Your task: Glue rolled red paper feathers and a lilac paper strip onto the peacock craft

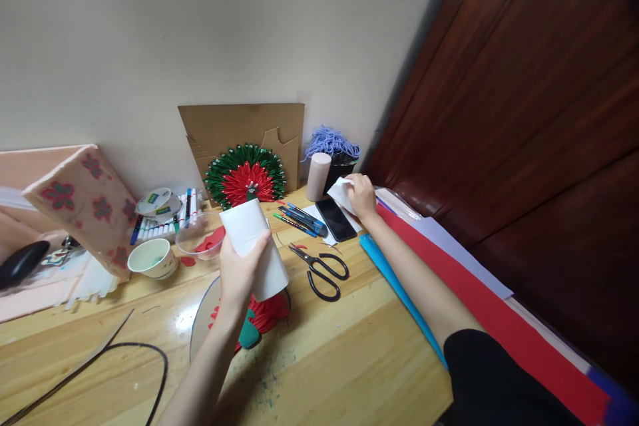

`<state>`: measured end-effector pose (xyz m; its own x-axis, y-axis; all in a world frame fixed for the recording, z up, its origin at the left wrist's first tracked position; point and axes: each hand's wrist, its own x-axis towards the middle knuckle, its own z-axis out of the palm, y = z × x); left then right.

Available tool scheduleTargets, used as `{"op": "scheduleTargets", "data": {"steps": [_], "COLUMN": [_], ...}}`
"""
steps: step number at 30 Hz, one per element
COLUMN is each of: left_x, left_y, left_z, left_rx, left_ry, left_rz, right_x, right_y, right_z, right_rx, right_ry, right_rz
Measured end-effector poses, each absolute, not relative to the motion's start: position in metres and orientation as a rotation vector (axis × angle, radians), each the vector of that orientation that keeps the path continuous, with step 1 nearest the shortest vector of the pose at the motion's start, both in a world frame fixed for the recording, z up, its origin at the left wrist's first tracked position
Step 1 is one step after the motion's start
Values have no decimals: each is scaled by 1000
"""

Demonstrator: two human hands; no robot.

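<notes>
My left hand (242, 269) is wrapped round a white roll (269, 273), which looks like tissue paper, and holds it tilted above the table. Under it lies a round plate-like piece (202, 313) with red and green pieces (249, 333) on it, partly hidden by my left arm and the roll. At the back right, my right hand (362, 196) pinches a crumpled white sheet (342, 194), likely tissue, beside a black phone (337, 219). Black-handled scissors (324, 273) lie on the table between my two hands.
A red and green fan-shaped ornament (249, 176) leans on cardboard (239, 123). Nearby are pens (302, 219), a pink cylinder (318, 176), blue yarn (332, 142), a paper bowl (152, 259) and a clear tub (192, 236). Red sheets (479, 293) line the right edge; a cable (162, 359) lies front left.
</notes>
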<state>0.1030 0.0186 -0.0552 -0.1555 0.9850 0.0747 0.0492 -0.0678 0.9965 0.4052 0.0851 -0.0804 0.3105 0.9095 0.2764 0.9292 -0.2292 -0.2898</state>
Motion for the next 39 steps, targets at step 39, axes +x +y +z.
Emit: {"op": "scheduleTargets", "data": {"steps": [39], "left_x": [108], "left_y": [17], "left_z": [-59], "left_rx": [1266], "left_ry": [1311], "left_rz": [1290], "right_x": [385], "right_y": [49], "right_z": [-164], "right_rx": [-2001], "right_ry": [-1912], "right_rz": [569]}}
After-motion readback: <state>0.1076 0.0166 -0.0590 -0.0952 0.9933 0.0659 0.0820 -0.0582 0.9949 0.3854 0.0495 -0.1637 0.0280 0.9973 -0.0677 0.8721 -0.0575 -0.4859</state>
